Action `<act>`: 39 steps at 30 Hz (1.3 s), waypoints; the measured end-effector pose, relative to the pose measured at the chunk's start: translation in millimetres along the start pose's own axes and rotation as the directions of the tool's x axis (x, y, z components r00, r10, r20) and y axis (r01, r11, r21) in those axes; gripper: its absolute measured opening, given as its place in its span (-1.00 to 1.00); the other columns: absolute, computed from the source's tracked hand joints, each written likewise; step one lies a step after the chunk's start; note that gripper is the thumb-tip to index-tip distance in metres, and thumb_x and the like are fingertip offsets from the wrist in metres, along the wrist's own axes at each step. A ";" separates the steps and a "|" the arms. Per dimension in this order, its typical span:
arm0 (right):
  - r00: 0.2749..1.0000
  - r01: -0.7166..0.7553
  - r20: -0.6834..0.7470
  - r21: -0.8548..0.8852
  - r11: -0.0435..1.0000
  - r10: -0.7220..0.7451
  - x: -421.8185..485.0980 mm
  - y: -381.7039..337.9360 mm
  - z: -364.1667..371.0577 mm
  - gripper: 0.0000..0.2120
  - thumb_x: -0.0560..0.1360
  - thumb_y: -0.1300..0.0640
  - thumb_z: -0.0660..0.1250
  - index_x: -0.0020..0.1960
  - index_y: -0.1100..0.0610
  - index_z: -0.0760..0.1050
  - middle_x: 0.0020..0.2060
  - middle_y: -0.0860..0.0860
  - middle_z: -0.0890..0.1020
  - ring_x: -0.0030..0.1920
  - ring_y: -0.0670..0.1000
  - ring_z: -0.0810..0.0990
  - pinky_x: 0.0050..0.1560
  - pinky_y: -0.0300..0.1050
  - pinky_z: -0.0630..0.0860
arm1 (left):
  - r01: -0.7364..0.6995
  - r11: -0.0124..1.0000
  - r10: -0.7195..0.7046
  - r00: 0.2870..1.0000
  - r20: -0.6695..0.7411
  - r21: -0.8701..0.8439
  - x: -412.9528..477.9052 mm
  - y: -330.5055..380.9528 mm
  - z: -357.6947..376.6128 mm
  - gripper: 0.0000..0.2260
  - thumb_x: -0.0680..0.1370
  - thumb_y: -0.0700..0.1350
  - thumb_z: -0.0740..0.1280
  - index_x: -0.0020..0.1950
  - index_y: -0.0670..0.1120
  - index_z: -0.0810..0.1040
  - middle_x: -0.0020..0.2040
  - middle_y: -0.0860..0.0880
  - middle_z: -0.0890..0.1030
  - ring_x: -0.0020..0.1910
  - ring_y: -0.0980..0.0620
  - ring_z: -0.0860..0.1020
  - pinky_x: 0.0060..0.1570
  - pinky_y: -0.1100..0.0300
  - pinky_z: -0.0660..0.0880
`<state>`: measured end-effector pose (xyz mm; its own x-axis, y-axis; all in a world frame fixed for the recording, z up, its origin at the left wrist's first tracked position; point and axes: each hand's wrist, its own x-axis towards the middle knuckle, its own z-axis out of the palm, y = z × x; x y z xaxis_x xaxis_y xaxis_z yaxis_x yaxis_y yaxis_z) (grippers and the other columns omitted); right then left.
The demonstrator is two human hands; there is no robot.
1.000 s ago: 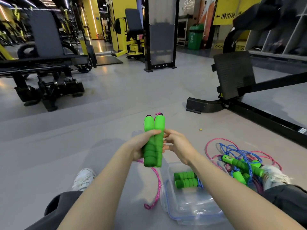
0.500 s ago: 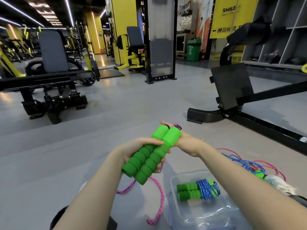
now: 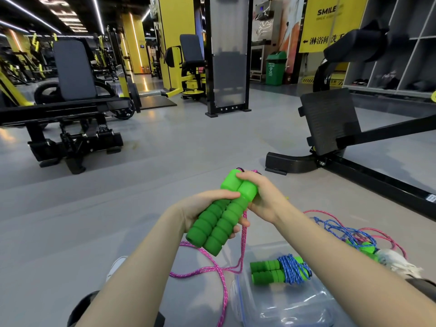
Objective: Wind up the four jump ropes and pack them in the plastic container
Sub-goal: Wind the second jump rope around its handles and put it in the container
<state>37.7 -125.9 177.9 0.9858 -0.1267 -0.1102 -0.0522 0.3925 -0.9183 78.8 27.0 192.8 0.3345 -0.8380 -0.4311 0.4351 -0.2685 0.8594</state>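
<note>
Head view, green handles (image 3: 223,219) tilted, tops up-right, left hand (image 3: 197,208) curled round them, right hand (image 3: 265,200) pinching tops.

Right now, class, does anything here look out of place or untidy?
Yes. Blue and pink ropes lie tangled on the floor right of the plastic container, unlike the wound bundle inside it. The held pink rope trails loose.
</note>
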 end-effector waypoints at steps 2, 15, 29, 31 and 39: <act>0.999 0.003 -0.041 0.010 1.000 -0.003 -1.0 -1.0 -1.3 -0.89 0.50 0.14 0.23 -0.15 0.16 0.45 -0.41 0.03 0.57 -0.45 -0.04 0.53 -0.49 -0.25 0.39 | -0.001 1.000 0.001 1.000 0.010 0.009 1.3 3.0 4.3 -0.67 0.47 0.02 0.28 0.02 -0.24 0.50 -0.18 -0.24 0.62 -0.38 -0.06 0.57 -0.30 0.14 0.57; 0.857 0.203 -0.500 0.106 0.973 -0.124 13.8 -14.1 -33.4 -0.92 0.43 0.19 0.26 -0.08 0.16 0.44 -0.30 0.08 0.51 -0.34 0.03 0.49 -0.36 -0.18 0.38 | 0.201 -0.097 0.781 0.622 -0.051 0.975 28.8 4.3 8.1 -0.10 0.33 0.46 0.22 0.54 0.07 0.06 0.40 0.02 0.33 0.27 -0.04 0.42 0.21 0.07 0.39; 0.957 0.210 -0.239 0.186 0.960 -0.163 17.8 -15.5 -43.8 -0.54 0.50 -0.30 0.08 -0.15 0.09 0.45 -0.38 0.02 0.48 -0.48 -0.01 0.31 -0.47 -0.20 0.17 | 0.300 -0.589 0.801 0.342 0.491 0.751 46.4 -12.6 -22.5 -0.60 0.55 0.00 0.13 0.40 0.08 0.29 0.24 -0.11 0.56 -0.27 -0.14 0.52 -0.35 0.13 0.44; 0.960 0.207 -0.234 0.236 0.949 -0.151 19.5 -14.2 -44.2 -0.48 0.53 -0.31 -0.04 -0.05 0.08 0.47 -0.37 0.03 0.50 -0.53 -0.01 0.26 -0.43 -0.19 0.14 | 0.342 -0.544 0.836 0.298 0.461 0.766 44.1 -5.4 -29.2 -0.61 0.55 -0.01 0.14 0.39 0.05 0.31 0.22 -0.09 0.58 -0.29 -0.13 0.52 -0.36 0.14 0.42; 1.000 -0.024 -0.026 -0.756 0.654 0.007 15.4 14.9 -23.6 -0.83 0.58 0.24 0.06 0.14 0.14 0.33 -0.45 0.07 0.42 -0.66 -0.08 0.35 -0.46 -0.18 0.36 | 0.465 -0.651 0.758 0.444 0.478 0.600 42.6 0.6 -70.1 -0.43 0.35 -0.25 0.34 0.35 -0.03 0.36 0.21 -0.13 0.57 -0.32 -0.10 0.44 -0.35 0.14 0.25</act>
<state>48.4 -143.4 153.5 0.9810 -0.1473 -0.1261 -0.1783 -0.4296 -0.8852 151.9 24.4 155.7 0.0784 -0.8027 0.5912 -0.6290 -0.5000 -0.5953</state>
